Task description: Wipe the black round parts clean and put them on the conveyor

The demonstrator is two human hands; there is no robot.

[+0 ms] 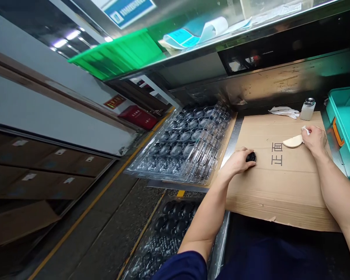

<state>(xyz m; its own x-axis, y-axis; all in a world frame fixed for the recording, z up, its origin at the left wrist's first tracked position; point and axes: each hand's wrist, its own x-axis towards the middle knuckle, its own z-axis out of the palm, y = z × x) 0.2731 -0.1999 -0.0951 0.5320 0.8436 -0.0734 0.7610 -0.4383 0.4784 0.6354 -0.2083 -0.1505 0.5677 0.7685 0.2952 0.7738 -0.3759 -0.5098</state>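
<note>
Just left of the cardboard [280, 186], across a metal strip, clear ribbed plastic trays [189, 155] are stacked, their round pockets filled with dark glossy domes. On the cardboard's left part, a small round black part [251, 156] is gripped by the left hand [237, 163], fingers curled shut over it. The cardboard is flat and matte brown, with a ragged near edge. Its middle is left bare around two printed characters. Toward its far right a smooth cream half-moon pad [292, 141] lies flat, its right end met by the right hand [315, 140], in which a white wipe [305, 130] is pinched. At the cardboard's far edge a crumpled white cloth [284, 112] and a metal-capped bottle [307, 109] are seen. Right of the cardboard, room is closed off by a teal plastic bin [331, 112].
</note>
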